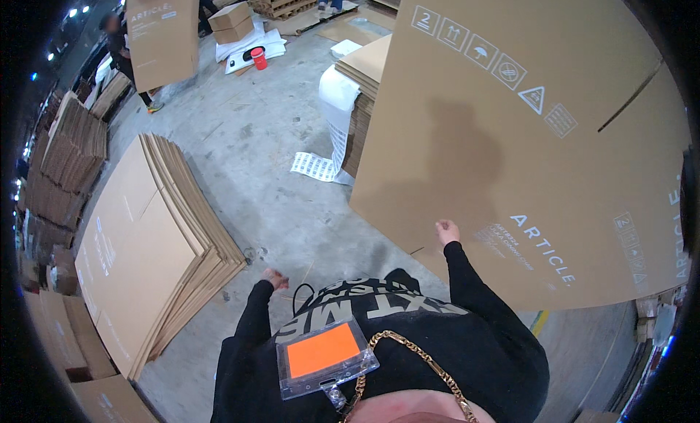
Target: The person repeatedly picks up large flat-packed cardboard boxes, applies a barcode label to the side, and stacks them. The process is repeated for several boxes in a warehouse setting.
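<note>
My right hand (pixel 447 232) is in front of a very large flattened cardboard box (pixel 408 153), its fingers curled in with nothing visible in them. Whether it touches the board cannot be told. The box stretches from top to lower right, with white printed symbols and lettering and a slit near its right side. My left hand (pixel 275 278) hangs low at my side, loosely open and holding nothing I can see. Left of it lies a stack of flattened cardboard boxes (pixel 138 233), its layered edges facing me.
A roll of printed labels (pixel 339 95) trails onto the concrete floor (pixel 255 146) beside stacked cardboard. Farther off are a red container (pixel 259 57), small boxes (pixel 232 22) and wooden pallets (pixel 281 0). At the far left, a person (pixel 117 44) stands by an upright large carton (pixel 162 40).
</note>
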Demonstrator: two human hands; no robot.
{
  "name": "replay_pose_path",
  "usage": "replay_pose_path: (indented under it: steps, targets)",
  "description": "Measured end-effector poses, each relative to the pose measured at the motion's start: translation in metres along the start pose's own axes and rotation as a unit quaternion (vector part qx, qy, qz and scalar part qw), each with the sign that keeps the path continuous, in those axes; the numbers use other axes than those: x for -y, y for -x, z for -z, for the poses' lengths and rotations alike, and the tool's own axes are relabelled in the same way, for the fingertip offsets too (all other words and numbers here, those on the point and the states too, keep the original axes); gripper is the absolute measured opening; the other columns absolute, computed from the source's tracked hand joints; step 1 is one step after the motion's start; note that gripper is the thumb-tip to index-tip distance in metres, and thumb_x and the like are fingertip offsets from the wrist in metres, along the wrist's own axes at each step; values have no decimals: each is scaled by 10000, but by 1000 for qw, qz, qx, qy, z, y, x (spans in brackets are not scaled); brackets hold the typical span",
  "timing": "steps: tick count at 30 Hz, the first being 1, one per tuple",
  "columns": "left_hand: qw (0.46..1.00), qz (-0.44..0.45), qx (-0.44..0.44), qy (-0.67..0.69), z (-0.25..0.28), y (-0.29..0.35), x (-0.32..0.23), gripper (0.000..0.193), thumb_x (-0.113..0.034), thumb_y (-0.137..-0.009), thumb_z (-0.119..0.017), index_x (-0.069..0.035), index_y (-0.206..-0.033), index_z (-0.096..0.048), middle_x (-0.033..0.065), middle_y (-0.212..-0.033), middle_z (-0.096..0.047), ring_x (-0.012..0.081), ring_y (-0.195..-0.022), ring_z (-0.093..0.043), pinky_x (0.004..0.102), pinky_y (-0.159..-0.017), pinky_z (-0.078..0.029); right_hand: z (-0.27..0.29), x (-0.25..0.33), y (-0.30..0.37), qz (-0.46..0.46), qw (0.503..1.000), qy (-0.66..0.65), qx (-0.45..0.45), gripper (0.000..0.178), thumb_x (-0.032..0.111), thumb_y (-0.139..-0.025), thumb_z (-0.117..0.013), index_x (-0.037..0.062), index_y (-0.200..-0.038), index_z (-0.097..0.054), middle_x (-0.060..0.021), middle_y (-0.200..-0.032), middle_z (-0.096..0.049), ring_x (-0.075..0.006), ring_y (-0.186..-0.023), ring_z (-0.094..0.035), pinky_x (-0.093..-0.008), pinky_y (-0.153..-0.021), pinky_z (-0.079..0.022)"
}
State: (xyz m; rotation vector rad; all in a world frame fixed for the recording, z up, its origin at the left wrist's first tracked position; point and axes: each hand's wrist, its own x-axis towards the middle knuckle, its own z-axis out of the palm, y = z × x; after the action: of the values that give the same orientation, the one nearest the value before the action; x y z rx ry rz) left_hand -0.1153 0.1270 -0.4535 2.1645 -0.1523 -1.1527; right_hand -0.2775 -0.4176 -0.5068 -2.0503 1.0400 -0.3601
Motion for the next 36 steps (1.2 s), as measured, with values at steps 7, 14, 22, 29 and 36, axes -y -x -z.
replay_pose_path:
  steps: [7,14,22,29,36]
  targets:
    - [994,-47,-33,-94,70,-106,-67,373,-431,-742,-690,-68,-823,-694,75,-736,-693,187,-696,-661,328,-680,-522,-92,25,82,86,936,106,325,268,230,-837,-624,13,-994,-632,-105,-887,-677,-220,-807,-643,-351,-736,-524]
    - [966,-215,-91,-106,165,-248,-207,730,-465,-655,-777,-21,-1190,-555,203,-1090,-632,312,-1059,-593,383,-902,-474,-77,-35,85,-8,755,326,568,352,329,-872,-530,25,-1009,-643,-152,-973,-665,-305,-886,-631,-396,-798,-505]
    - [960,-229,-157,-40,264,-364,-348,965,-416,-612,-822,-31,-1367,-360,200,-1245,-540,309,-1149,-538,395,-949,-447,-101,66,-37,-61,980,52,181,348,204,-888,-612,-8,-1159,-557,-142,-1003,-652,-202,-859,-647,-308,-777,-517]
    - [968,-251,-22,18,311,-459,-358,977,-98,-573,-779,-15,-1405,-274,242,-1336,-461,333,-1225,-476,388,-962,-448,-156,176,23,-125,978,-38,160,284,165,-899,-590,-2,-1129,-584,-124,-1016,-656,-164,-842,-654,-315,-800,-509]
    - [957,-252,92,-110,277,-507,-324,838,-66,-501,-765,81,-1258,-437,185,-952,-672,242,-895,-654,354,-800,-526,-213,172,214,-339,922,92,161,403,376,-804,-644,103,-1102,-640,-133,-994,-682,-284,-917,-653,-370,-800,-498]
